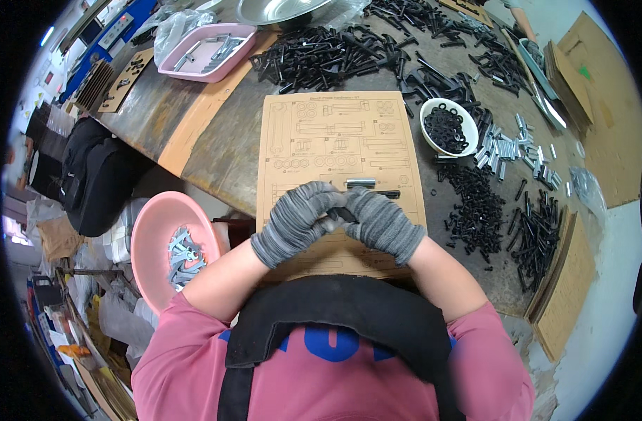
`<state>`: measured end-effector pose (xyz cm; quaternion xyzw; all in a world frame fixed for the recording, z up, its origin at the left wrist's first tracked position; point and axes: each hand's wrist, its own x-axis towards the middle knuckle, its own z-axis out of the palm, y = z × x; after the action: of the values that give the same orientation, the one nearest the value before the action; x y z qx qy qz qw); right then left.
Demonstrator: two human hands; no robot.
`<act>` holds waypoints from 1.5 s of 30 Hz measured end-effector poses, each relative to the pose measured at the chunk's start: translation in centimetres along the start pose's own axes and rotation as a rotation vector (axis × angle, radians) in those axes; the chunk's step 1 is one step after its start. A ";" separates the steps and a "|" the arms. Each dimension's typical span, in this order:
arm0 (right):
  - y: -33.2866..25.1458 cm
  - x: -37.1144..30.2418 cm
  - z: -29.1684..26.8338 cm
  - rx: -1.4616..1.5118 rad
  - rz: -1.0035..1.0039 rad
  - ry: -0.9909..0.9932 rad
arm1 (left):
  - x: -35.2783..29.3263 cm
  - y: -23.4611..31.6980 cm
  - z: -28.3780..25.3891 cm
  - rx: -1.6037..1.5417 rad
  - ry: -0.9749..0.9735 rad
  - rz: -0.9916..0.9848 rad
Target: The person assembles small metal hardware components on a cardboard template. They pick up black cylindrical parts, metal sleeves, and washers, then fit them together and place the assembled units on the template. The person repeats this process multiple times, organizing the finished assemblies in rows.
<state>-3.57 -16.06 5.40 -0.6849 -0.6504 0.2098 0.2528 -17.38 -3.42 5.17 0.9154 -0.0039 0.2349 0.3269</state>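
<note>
L hand [296, 219], gloved, pinches 1 small dark pc [345, 213], ctr of frame, w/ gloved R hand [380, 219]. Pc prob. light, stiff, maybe slick; best held by ends. Just above R hand: 1 silver tube [361, 182].

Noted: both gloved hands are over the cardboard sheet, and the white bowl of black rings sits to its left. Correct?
No: in the head view, the white bowl sits right of the sheet. The left hand and right hand are over it.
</note>
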 end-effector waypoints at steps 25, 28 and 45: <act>0.1 -2.9 2.7 -0.105 0.078 0.022 | -8.6 -3.8 -4.8 0.161 -0.183 0.025; 0.0 -3.0 2.7 -0.094 0.083 0.030 | -8.3 -3.8 -4.9 0.135 -0.214 0.003; 10.9 -19.7 -9.8 -0.486 0.826 0.464 | -1.7 -3.3 -2.8 0.208 -0.035 -0.138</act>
<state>9.69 -36.70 5.52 -0.9512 -0.2832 -0.0218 0.1205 -19.57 0.64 4.33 0.9464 0.0777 0.1950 0.2457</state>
